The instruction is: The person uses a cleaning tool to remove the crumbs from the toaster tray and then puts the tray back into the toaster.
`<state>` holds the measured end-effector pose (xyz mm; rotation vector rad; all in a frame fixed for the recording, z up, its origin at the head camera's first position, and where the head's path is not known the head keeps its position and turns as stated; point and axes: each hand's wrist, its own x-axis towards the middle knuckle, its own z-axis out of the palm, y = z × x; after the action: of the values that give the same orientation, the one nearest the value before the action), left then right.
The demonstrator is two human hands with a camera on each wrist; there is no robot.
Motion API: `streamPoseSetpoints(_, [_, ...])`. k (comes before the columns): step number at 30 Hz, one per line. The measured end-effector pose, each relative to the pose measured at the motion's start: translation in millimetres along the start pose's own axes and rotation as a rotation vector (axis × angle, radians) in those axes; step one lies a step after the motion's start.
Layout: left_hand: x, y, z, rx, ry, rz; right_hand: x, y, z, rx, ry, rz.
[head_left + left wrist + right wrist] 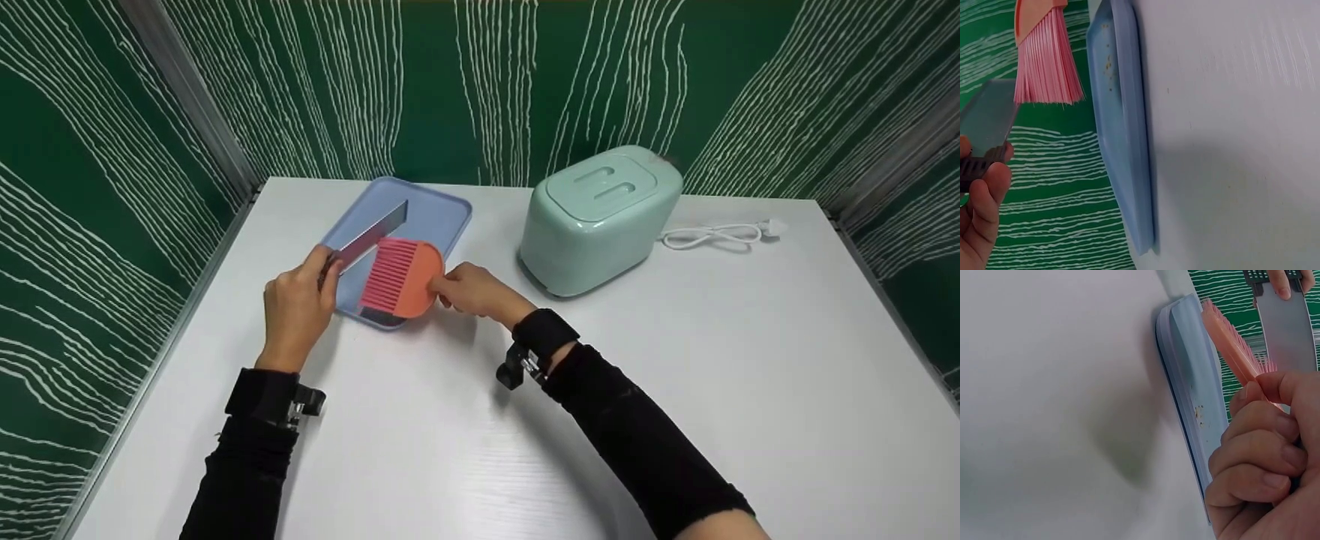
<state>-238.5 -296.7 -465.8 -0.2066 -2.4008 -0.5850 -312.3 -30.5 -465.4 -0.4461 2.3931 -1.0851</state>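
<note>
Over a blue tray (448, 210), my left hand (296, 307) grips the dark handle of a scraper with a flat metal blade (375, 231). My right hand (474, 290) pinches the edge of an orange brush (421, 281) with pink bristles (1047, 62). Both tools are raised above the tray, the brush to the right of the blade. In the right wrist view the curled fingers (1258, 450) partly hide the brush. Small brown crumbs (1198, 414) lie on the tray floor.
A mint-green toaster (600, 225) with a lid on top stands right of the tray. Its white cord (712, 236) lies bundled beside it, plug at the end. The white table (450, 450) meets green patterned panels (495, 90) at the back and sides.
</note>
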Motion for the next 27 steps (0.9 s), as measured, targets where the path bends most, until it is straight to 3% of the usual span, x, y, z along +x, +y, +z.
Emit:
streamPoseSetpoints(20, [0.2,1.1,-0.4,0.053,0.016,0.026,1.4,10.9,-7.0,0.094,0.083,0.068])
streamPoseSetpoints(27, [0.2,0.2,0.2,0.055,0.024,0.026,0.5,14.3,-8.0,0.050,0.103,0.066])
